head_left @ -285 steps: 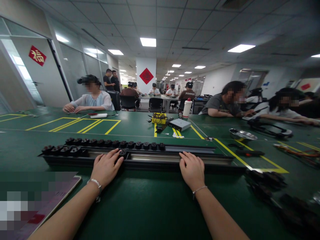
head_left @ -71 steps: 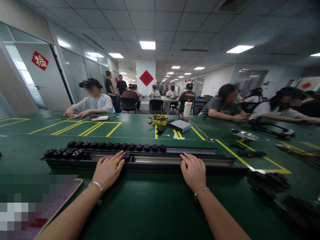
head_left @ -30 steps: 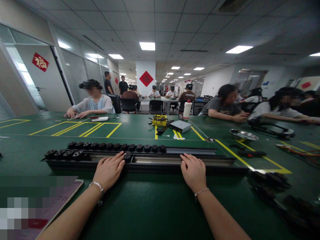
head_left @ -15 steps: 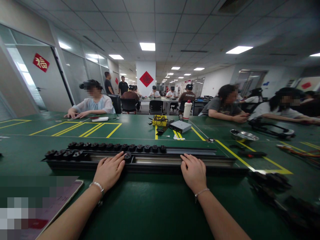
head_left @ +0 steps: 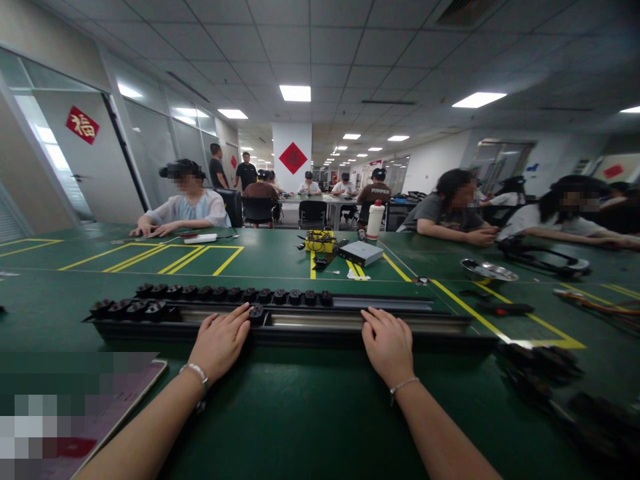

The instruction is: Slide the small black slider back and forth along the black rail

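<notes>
Two long black metal rails lie side by side across the green table. My left hand (head_left: 220, 340) lies flat over the near rail (head_left: 320, 335), fingers stretched out together, with the fingertips beside a single black socket-like module (head_left: 257, 314) seated in its channel. Whether the fingers touch that module I cannot tell. Farther along, my right hand (head_left: 389, 343) rests on the same rail, fingers extended and holding nothing. Several similar modules (head_left: 136, 309) sit at the near rail's left end. Behind it, the far rail (head_left: 380, 303) carries a longer row of modules (head_left: 235, 295).
Dark parts (head_left: 545, 360) lie at the right, near a metal bowl (head_left: 487, 271). A grey box (head_left: 363, 253), a yellow holder with cables (head_left: 320, 241) and a white bottle (head_left: 375, 220) stand beyond the rails. A pink-screened tablet-like object (head_left: 120, 407) lies at the left. Co-workers sit across the table.
</notes>
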`<action>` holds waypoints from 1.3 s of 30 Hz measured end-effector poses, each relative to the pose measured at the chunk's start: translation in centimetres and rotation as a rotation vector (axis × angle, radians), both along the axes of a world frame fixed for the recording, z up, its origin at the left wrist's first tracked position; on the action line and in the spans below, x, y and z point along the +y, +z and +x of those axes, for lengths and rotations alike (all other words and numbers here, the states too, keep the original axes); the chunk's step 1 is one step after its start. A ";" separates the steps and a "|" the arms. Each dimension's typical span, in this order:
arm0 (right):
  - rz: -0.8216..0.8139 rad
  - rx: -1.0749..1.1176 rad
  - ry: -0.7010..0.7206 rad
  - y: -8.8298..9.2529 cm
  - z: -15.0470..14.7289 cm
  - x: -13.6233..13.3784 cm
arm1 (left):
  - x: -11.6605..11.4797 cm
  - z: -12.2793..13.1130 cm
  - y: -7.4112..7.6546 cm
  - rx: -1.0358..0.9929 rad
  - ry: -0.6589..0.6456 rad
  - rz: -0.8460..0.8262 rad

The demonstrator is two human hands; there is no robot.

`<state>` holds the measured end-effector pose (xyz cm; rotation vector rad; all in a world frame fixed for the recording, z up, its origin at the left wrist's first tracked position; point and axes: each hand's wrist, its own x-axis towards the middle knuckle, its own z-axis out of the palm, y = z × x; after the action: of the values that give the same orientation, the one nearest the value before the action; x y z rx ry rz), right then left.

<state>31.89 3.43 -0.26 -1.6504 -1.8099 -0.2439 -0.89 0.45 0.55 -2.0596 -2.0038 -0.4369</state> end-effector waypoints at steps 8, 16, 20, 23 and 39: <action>0.002 0.005 0.004 -0.1 0.0 0.0 | 0.0 0.1 0.1 0.003 0.009 -0.014; -0.006 -0.001 0.004 0.1 0.0 0.0 | -0.1 0.2 0.3 0.002 0.009 -0.029; 0.007 0.000 0.005 0.0 0.0 0.0 | -0.2 0.2 0.3 -0.003 0.010 -0.024; 0.007 -0.001 0.002 0.0 0.0 0.0 | -0.1 0.2 0.2 -0.001 0.013 -0.016; 0.017 -0.006 0.003 -0.1 0.1 0.1 | -0.1 0.3 0.3 -0.004 0.030 -0.022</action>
<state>31.94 3.50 -0.37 -1.6366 -1.8092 -0.2625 -0.62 0.34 0.85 -2.0407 -2.0479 -0.4159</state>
